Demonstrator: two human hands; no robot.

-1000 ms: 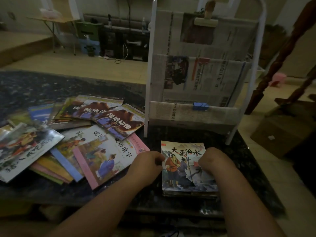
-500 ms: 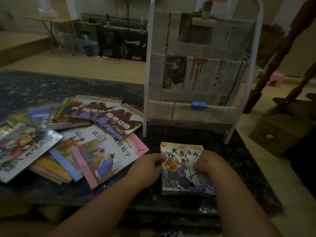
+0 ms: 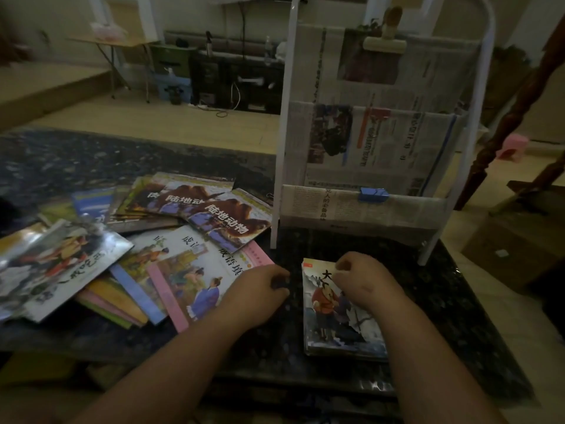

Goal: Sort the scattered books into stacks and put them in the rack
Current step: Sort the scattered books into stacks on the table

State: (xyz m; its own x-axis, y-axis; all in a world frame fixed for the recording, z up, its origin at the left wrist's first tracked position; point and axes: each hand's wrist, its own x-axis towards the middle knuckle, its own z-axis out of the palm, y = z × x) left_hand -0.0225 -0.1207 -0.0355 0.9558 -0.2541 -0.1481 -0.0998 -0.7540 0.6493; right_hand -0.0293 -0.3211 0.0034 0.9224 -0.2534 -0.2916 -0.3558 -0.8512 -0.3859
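A small stack of picture books (image 3: 339,319) lies on the dark stone table (image 3: 61,163) in front of the white rack (image 3: 282,148), whose pockets are lined with newspaper (image 3: 382,154). My right hand (image 3: 363,280) sits over the stack's far end, its fingers curled and pinching at the top cover. Left of the stack, my left hand (image 3: 260,289) is a loose fist on the table, apart from the stack, beside the pink-edged book (image 3: 195,276). Several larger books (image 3: 91,264) lie scattered on the left, with brown animal books (image 3: 229,218) behind them.
A blue clip (image 3: 373,194) holds the rack's lowest newspaper pocket, and a beige clip (image 3: 384,44) the top one. The table's edge runs close on the right, with a cardboard box (image 3: 513,249) on the floor beyond and a dark wooden post (image 3: 519,102) behind.
My left hand has come off the stack's left edge and moved left. My right hand has shifted from the stack's right side to its far top, over the title.
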